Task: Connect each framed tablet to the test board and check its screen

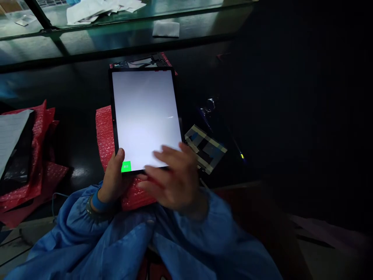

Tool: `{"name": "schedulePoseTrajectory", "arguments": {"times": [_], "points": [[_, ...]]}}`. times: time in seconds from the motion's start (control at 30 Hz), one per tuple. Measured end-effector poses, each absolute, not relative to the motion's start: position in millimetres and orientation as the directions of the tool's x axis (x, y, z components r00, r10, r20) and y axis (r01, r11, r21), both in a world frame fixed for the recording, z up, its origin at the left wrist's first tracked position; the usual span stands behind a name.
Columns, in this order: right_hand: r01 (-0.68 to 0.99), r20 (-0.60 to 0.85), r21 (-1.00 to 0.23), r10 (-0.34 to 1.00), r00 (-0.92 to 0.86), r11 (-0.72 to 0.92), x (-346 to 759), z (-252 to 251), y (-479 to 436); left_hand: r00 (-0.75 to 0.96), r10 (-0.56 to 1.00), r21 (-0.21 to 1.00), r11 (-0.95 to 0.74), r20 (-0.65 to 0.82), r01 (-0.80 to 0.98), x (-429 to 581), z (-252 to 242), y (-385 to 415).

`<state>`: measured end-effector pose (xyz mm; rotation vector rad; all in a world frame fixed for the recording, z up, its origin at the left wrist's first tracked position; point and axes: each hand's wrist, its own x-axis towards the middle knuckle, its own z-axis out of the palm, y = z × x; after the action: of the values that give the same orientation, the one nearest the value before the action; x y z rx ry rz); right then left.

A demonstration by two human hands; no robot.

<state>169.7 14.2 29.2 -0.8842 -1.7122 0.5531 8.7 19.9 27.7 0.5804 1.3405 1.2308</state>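
A black-framed tablet (144, 118) with a lit white screen stands tilted, its lower edge near me. A small green button (126, 166) shows at the screen's lower left corner. My left hand (114, 181) grips the tablet's lower left corner, its thumb on the front. My right hand (170, 177), motion-blurred, spreads its fingers over the lower right of the screen; whether they touch the glass is unclear. Under the tablet lies a sheet of red bubble wrap (105, 136). Blue sleeves cover both my forearms.
Behind the tablet, a dark opened device (140, 61) lies on red wrap. A taped flat packet (205, 147) lies to the right, and a small metal ring (210, 104) beyond it. More red wrap (36, 155) is heaped at left, under a white sheet (11, 136). Papers lie on a glass shelf (101, 9).
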Motion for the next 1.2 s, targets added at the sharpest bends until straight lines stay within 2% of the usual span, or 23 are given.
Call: {"name": "schedulePoseTrajectory", "arguments": {"times": [0.1,0.17,0.23,0.33,0.4,0.47,0.57,0.63,0.77,0.87,0.97,1.07,1.2], "points": [[0.429,0.637,-0.511,0.664,-0.393,0.745,146.3,17.5,8.4,-0.150,0.909,0.875,0.314,-0.389,-0.367,8.9,25.6,19.7],[0.477,0.687,-0.387,0.591,-0.422,0.789,137.8,11.1,8.8,-0.147,0.909,0.869,0.311,-0.390,-0.384,9.2,24.2,19.7],[0.466,0.732,-0.354,0.550,-0.402,0.811,136.5,8.6,10.7,-0.173,0.904,0.871,0.302,-0.390,-0.387,9.5,22.8,19.8],[0.481,0.785,-0.365,0.541,-0.300,0.797,147.1,15.5,16.3,-0.150,0.932,0.889,0.252,-0.329,-0.383,10.1,22.5,20.5],[0.586,0.826,-0.389,0.551,-0.120,0.711,160.7,27.0,23.2,-0.102,0.947,0.887,0.244,-0.305,-0.391,10.8,24.3,21.3],[0.631,0.814,-0.517,0.560,0.154,0.578,176.5,41.1,32.7,-0.097,0.943,0.877,0.254,-0.318,-0.407,12.0,27.6,22.3],[0.469,0.700,-0.714,0.535,0.474,0.520,196.0,58.8,46.1,-0.142,0.924,0.870,0.272,-0.356,-0.412,12.9,31.7,23.2],[0.390,0.663,-0.741,0.503,0.554,0.548,201.0,64.5,49.6,-0.159,0.913,0.869,0.288,-0.376,-0.403,12.4,32.3,22.9],[0.371,0.628,-0.766,0.488,0.606,0.525,188.3,61.1,36.3,-0.156,0.914,0.876,0.294,-0.374,-0.382,10.8,29.5,21.2],[0.282,0.535,-0.845,0.691,0.487,0.455,169.2,49.9,14.1,-0.141,0.923,0.875,0.278,-0.357,-0.397,11.3,28.6,20.5],[0.305,0.495,-0.847,0.856,0.151,0.436,153.6,36.6,-5.1,-0.102,0.932,0.854,0.270,-0.348,-0.446,12.0,30.8,19.7],[0.397,0.600,-0.701,0.791,-0.122,0.593,145.0,27.2,-12.7,-0.087,0.928,0.857,0.296,-0.363,-0.421,9.8,32.5,17.9],[0.433,0.696,-0.499,0.645,-0.315,0.751,140.1,24.6,-10.7,-0.122,0.928,0.889,0.290,-0.351,-0.354,3.7,27.8,16.0]]}}
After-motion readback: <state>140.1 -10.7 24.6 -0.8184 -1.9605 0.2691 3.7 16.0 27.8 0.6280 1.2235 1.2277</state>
